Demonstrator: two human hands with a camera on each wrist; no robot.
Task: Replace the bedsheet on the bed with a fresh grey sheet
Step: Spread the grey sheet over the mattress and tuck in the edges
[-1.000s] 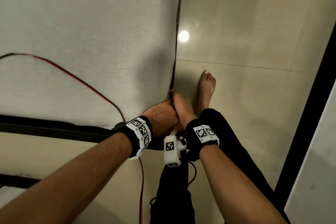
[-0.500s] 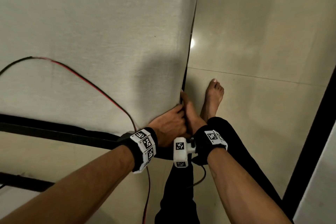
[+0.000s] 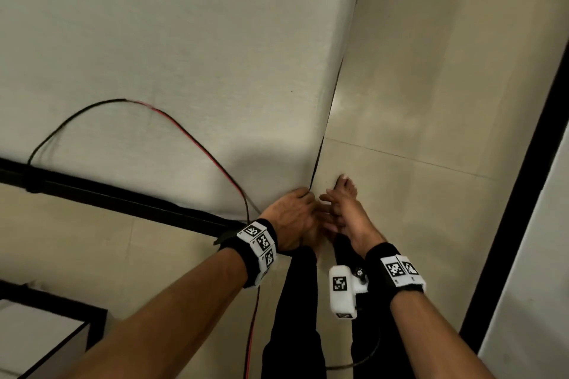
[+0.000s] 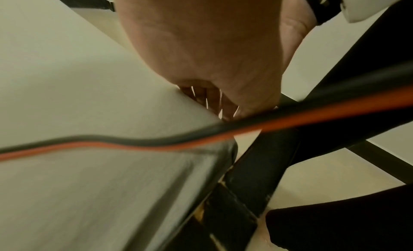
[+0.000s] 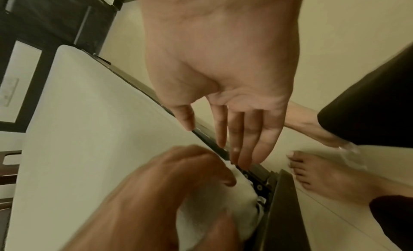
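Nearest, two bare forearms reach forward, each with a black wrist strap carrying white blocks of square markers. At about 6 o'clock stand black trouser legs, with a red-and-black cable [image 3: 251,301] hanging beside them.

The left hand [image 3: 291,218] sits on the bed's near corner, its fingers curled round the bunched pale sheet [image 5: 214,209] at the corner, gripping soft, finely woven cloth. The right hand [image 3: 345,218], just at 3 o'clock of it, has straight, loosely spread fingers [image 5: 243,136] pointing at the dark metal frame rail [image 5: 263,177], holding nothing.

Beyond, the sheet [image 3: 184,55] lies smooth and flat over the mattress toward 12 o'clock. A bare foot [image 3: 346,186] rests on glossy beige floor tiles [image 3: 431,101] at 1 o'clock.
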